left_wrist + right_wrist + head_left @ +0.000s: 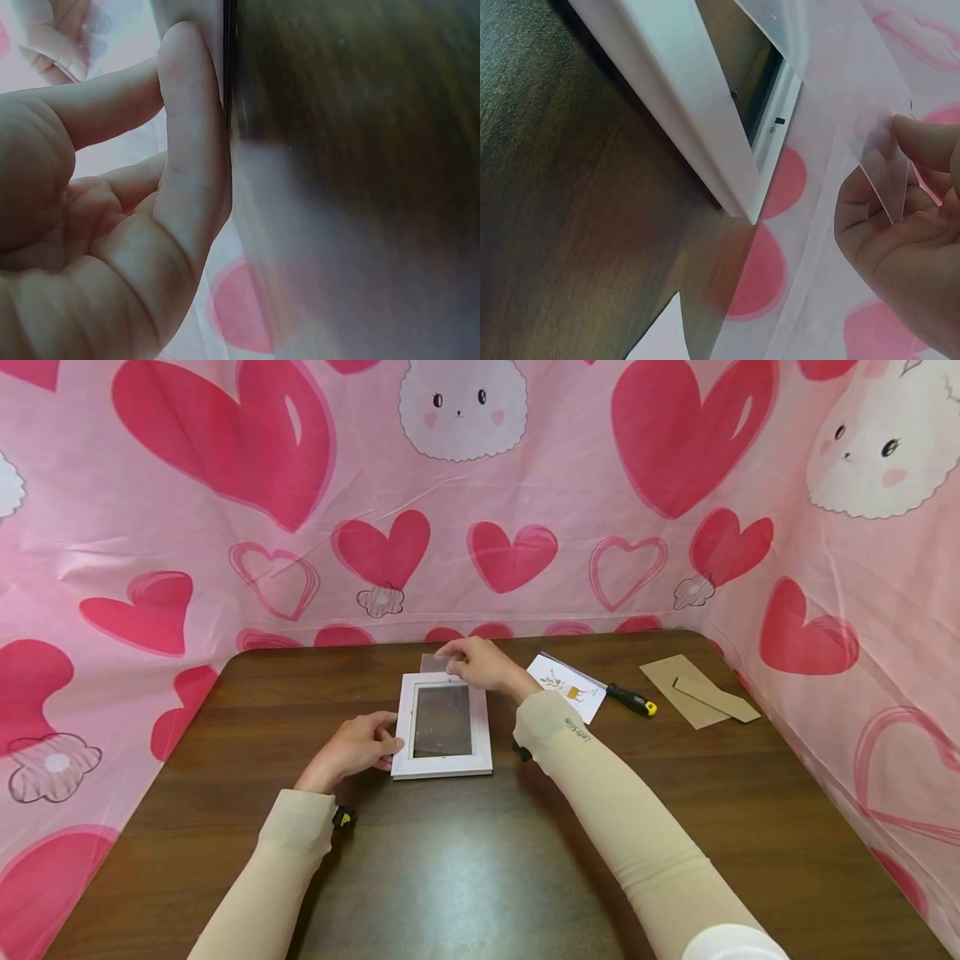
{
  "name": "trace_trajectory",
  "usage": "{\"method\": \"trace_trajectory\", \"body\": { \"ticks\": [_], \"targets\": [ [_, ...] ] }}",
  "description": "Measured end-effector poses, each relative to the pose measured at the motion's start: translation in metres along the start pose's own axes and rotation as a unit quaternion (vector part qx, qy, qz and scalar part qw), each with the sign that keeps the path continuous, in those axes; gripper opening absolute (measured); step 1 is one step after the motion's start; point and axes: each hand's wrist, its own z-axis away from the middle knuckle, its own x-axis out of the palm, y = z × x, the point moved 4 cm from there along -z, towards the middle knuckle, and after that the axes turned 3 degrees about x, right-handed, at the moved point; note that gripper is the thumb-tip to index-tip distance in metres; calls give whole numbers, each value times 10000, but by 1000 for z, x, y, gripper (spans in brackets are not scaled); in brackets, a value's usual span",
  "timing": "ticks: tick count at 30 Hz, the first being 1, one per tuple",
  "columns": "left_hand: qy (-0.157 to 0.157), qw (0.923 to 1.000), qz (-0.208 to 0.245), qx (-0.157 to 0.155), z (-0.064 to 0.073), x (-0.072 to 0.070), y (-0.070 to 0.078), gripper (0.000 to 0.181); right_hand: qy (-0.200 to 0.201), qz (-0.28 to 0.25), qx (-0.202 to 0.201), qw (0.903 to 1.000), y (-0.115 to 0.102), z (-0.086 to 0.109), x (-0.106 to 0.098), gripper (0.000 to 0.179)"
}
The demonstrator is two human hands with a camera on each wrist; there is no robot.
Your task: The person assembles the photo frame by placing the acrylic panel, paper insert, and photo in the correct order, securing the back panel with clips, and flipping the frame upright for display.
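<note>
A white picture frame (402, 745) lies flat on the wooden table, its dark wood-coloured opening showing the tabletop. My left hand (360, 743) holds the frame's left side, thumb at the edge; in the left wrist view its fingers (191, 112) lie against the frame's side. Over the frame's far end, my right hand (480, 662) pinches a clear plastic sheet (432, 663). In the right wrist view the sheet (847, 82) is tilted up above the frame (682, 90), its corner between thumb and fingers.
Right of the frame lies a white card (555, 681) with a deer drawing, and a screwdriver (630, 699) with a black and yellow handle across it. Farther right is a brown backing board (678, 681) with a stand strip (720, 700). Patterned pink cloth (525, 493) hangs behind the table (450, 860).
</note>
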Motion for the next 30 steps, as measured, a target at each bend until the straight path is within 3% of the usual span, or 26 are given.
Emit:
{"method": "trace_trajectory", "body": {
  "ticks": [9, 20, 30],
  "targets": [
    [40, 10000, -53, 3, -2, -1, -2, 57, -13, 458, -344, 9984, 1, -6, 8, 33],
    [31, 10000, 15, 36, -2, 0, -3, 56, 438, 765, -276, 9957, 1, -6, 18, 26],
    [56, 9999, -30, 80, -1, 0, -3, 56, 553, 997, -239, 9932, 8, -7, 24, 34]
  ]
}}
